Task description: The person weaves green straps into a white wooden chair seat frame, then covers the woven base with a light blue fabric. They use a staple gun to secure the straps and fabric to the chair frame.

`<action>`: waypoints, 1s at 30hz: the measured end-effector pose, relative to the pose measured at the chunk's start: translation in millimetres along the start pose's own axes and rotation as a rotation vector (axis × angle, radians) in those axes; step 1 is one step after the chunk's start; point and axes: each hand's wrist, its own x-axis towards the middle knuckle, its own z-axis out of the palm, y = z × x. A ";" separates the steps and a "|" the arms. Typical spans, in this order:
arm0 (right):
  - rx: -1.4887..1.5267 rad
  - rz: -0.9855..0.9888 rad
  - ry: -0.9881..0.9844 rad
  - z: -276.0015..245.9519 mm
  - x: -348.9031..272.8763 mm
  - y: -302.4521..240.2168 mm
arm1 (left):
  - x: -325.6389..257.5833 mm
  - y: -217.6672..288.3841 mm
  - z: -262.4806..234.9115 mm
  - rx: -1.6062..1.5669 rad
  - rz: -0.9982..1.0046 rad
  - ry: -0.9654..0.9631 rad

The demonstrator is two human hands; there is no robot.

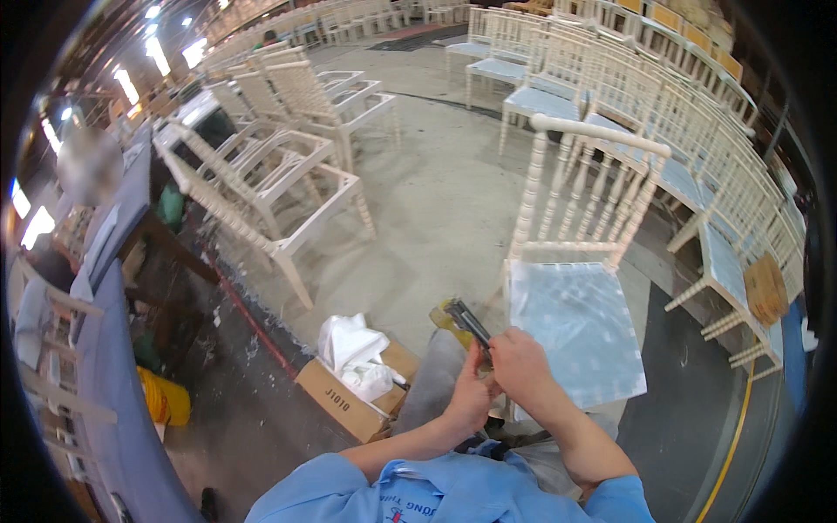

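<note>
My two hands meet in front of my lap, beside a cream chair (602, 166) with turned spindles. My right hand (521, 362) is closed around the near end of a dark, elongated hand tool (469, 321) with a yellowish part at its far end; its exact kind is unclear. Just below, my left hand (471, 399) has its fingers bent together against the tool's near end and the right fingers. Whatever lies between the fingertips is hidden. A light blue sheet (571, 327) covers the chair's seat, its near edge hanging loose.
An open cardboard box (336, 403) holding crumpled white material (353, 353) stands left of my legs. Seatless chair frames (323, 213) stand at left, near a blue-covered table (126, 392) and a yellow bag (166, 398). Rows of chairs (724, 248) with blue seats line the right.
</note>
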 end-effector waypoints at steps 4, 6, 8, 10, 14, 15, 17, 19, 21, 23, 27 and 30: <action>-0.088 -0.067 -0.046 18.9 23.3 -14.6 | -15.5 1.0 -6.5 0.021 0.060 0.023; -0.107 -0.068 -0.119 17.2 23.6 -30.2 | -10.8 -13.4 -23.4 0.090 0.154 -0.006; -0.092 -0.001 -0.036 9.5 17.9 -9.8 | -5.0 1.5 2.0 0.311 -0.058 -0.003; -0.160 -0.141 -0.188 15.0 17.1 -4.3 | 12.7 -25.7 -12.2 0.210 0.170 0.042; -0.287 -0.060 -0.517 -7.3 39.8 -34.1 | 17.4 -28.5 -22.7 0.305 0.361 0.030; -0.205 -0.065 -0.515 -10.4 44.0 -33.9 | 16.8 -27.0 -23.2 0.410 0.462 0.065; -0.043 -0.054 -0.501 -17.6 49.8 -28.8 | 11.5 -18.0 -18.1 0.454 0.508 0.093; 0.003 -0.010 -0.489 -27.0 50.5 -40.6 | 0.2 1.6 -7.3 0.330 0.400 0.084; 0.002 -0.059 -0.471 -26.9 51.3 -52.5 | 3.8 1.2 -10.3 0.307 0.460 0.126; 0.156 0.092 -0.368 -28.9 47.9 -40.4 | 3.8 5.5 -12.9 0.330 0.397 0.155; 0.394 0.274 -0.184 -28.7 46.1 -12.6 | -7.5 28.7 -7.0 0.376 0.230 0.069; 0.512 0.342 -0.122 -21.4 47.4 -0.6 | -27.7 51.4 13.8 0.097 0.258 -0.129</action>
